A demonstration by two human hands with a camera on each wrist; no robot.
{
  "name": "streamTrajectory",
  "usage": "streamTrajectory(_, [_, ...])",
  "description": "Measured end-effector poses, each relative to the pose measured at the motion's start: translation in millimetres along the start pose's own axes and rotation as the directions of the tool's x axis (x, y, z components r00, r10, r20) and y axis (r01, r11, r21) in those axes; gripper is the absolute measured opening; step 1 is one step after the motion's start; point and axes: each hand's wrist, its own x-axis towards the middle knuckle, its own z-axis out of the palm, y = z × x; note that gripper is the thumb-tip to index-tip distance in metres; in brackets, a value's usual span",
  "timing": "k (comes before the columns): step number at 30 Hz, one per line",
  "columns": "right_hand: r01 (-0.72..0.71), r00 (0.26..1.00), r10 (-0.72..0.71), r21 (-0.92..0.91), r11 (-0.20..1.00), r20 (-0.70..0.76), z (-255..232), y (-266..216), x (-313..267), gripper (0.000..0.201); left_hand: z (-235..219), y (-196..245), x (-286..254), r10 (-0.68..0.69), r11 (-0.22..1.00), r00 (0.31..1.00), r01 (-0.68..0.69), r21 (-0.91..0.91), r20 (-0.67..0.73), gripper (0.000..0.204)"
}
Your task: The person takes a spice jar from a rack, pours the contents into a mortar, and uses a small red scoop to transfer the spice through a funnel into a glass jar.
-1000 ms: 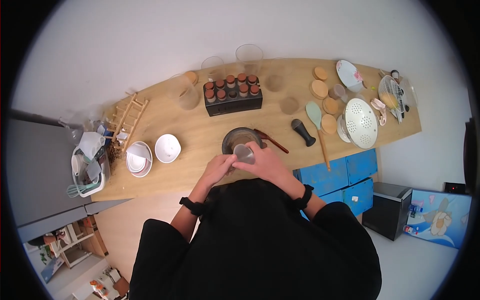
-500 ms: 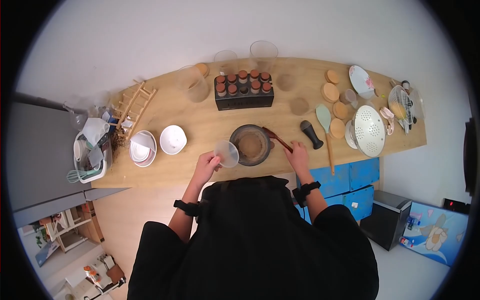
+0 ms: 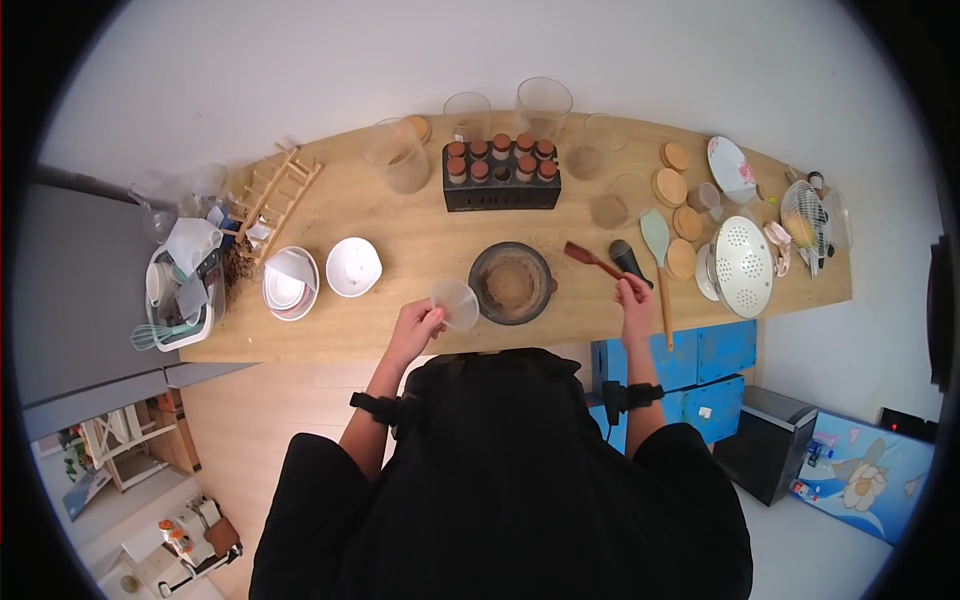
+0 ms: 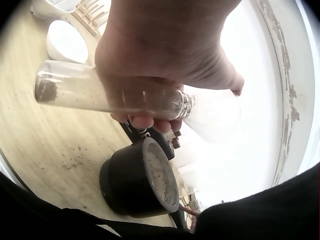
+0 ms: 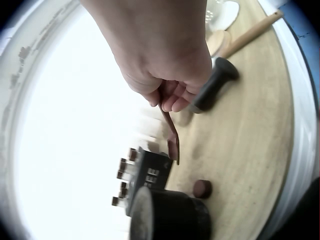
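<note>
My left hand (image 3: 413, 330) holds a clear glass tube (image 4: 65, 90) with a little brown powder at its closed end. A translucent funnel (image 3: 455, 304) sits at the tube's mouth, and my thumb reaches along it. Just right of that hand stands a dark stone mortar (image 4: 127, 175) with brown powder inside. My right hand (image 3: 636, 306) pinches the handle of a small reddish-brown wooden scoop (image 3: 592, 258), raised to the right of the mortar. A brown stopper (image 5: 202, 189) lies beside the mortar. Near the right hand is a black pestle (image 5: 217, 82), lying on the table.
Behind the mortar stands a black rack (image 3: 500, 194) of brown-capped tubes, with glass jars around it. White bowls (image 3: 354, 267) and a wooden rack (image 3: 278, 200) are on the left. A green spatula (image 3: 656, 235), wooden lids and a white colander (image 3: 743, 265) lie right.
My right hand left the funnel, took hold of the scoop beside the mortar and lifted it away to the right. My left hand moved left of the mortar with the tube and funnel.
</note>
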Motion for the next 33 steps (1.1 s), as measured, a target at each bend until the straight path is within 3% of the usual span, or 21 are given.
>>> streamTrajectory(2, [0.087, 0.996, -0.086, 0.048, 0.995, -0.007, 6.6, -44.2, -15.9, 0.017, 0.6, 0.2, 1.2, 0.007, 1.0, 1.0, -0.006, -0.015, 0.019, 0.036])
streamTrajectory(4, [0.243, 0.966, -0.233, -0.079, 0.967, 0.111, 17.5, -75.5, -34.2, 0.017, 2.9, -2.1, 2.3, -0.01, 1.0, 1.0, 0.01, -0.02, 0.015, 0.035])
streamTrajectory(5, [0.245, 0.965, -0.236, -0.081, 0.966, 0.111, 26.0, -84.4, -42.0, 0.017, 2.8, -3.0, 3.0, -0.027, 0.999, 1.0, 0.027, -0.024, 0.012, 0.033])
streamTrajectory(7, [0.532, 0.841, -0.442, -0.324, 0.782, 0.313, 45.4, -93.8, -58.3, 0.018, 0.1, 0.4, 3.3, -0.015, 1.0, 0.999, 0.015, 0.003, 0.036, 0.032])
streamTrajectory(8, [0.533, 0.84, -0.443, -0.327, 0.78, 0.313, 56.2, -92.1, -63.7, 0.018, -0.9, 1.3, 2.5, -0.005, 0.999, 0.998, 0.003, 0.033, 0.06, 0.031])
streamTrajectory(10, [0.689, 0.71, -0.53, -0.305, 0.657, 0.464, 76.0, -84.2, -67.7, 0.019, -2.5, 0.0, 0.4, -0.011, 1.0, 0.998, 0.009, 0.028, 0.058, 0.031])
streamTrajectory(11, [0.691, 0.709, -0.531, -0.306, 0.655, 0.465, 80.8, -79.2, -67.1, 0.019, -3.7, -0.6, -0.5, -0.019, 1.0, 0.998, 0.017, 0.025, 0.053, 0.031])
streamTrajectory(13, [0.773, 0.622, -0.545, -0.331, 0.541, 0.562, 87.3, -70.1, -67.9, 0.02, -6.5, -0.8, -3.7, -0.027, 0.999, 0.998, 0.025, 0.023, 0.061, 0.031])
streamTrajectory(19, [0.713, 0.701, -0.55, -0.414, 0.566, 0.454, 83.6, -67.9, -72.7, 0.019, -11.9, -4.0, -11.0, -0.045, 0.999, 0.996, 0.044, 0.013, 0.072, 0.032])
streamTrajectory(23, [0.704, 0.708, -0.499, -0.442, 0.556, 0.5, 86.9, -69.4, -80.2, 0.018, -14.3, -5.0, -13.3, -0.046, 0.999, 0.996, 0.045, 0.021, 0.073, 0.032])
streamTrajectory(25, [0.587, 0.809, -0.461, -0.48, 0.652, 0.364, 89.1, -68.0, -83.2, 0.016, -15.4, -5.7, -13.1, -0.038, 0.999, 0.996, 0.036, 0.024, 0.076, 0.031])
streamTrajectory(29, [0.579, 0.815, -0.448, -0.466, 0.669, 0.368, 90.9, -62.8, -86.2, 0.014, -14.0, -9.1, -12.9, -0.032, 0.998, 0.996, 0.028, 0.057, 0.084, 0.03])
streamTrajectory(31, [0.546, 0.837, -0.473, -0.481, 0.686, 0.275, 92.3, -61.6, -86.2, 0.014, -14.3, -11.3, -11.2, -0.011, 0.995, 0.996, 0.002, 0.102, 0.089, 0.03])
streamTrajectory(33, [0.545, 0.838, -0.442, -0.515, 0.662, 0.319, 92.9, -66.8, -88.5, 0.013, -15.2, -11.7, -13.1, 0.004, 0.989, 0.996, -0.018, 0.148, 0.093, 0.03])
